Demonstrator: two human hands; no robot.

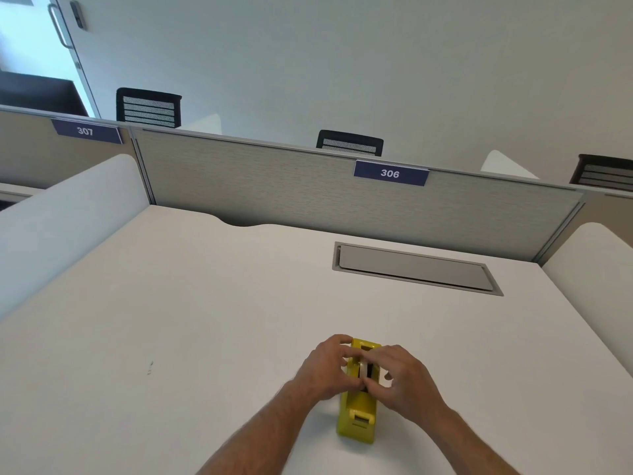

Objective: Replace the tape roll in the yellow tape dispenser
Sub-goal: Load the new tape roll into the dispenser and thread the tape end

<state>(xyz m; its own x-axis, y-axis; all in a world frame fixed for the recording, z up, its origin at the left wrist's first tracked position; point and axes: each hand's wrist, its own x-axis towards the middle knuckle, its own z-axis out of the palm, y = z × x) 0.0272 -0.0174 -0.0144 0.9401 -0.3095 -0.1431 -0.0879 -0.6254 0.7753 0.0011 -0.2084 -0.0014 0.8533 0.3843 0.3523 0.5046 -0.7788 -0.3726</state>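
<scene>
The yellow tape dispenser (358,411) stands on the white surface (205,303) between both hands. The left hand (325,366) and right hand (406,380) pinch a pale tape roll (363,368) in its cradle.

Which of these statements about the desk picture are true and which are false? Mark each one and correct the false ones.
1. Both hands are on the yellow tape dispenser. True: the left hand and right hand meet over its middle.
2. The dispenser stands on the floor. False: it stands on the white desk.
3. The sign on the partition straight ahead reads 306. True.
4. A laptop lies open on the desk. False: no laptop shows; there is only a closed grey cable hatch set into the top.
5. Chair backs show beyond the partition. True.
</scene>
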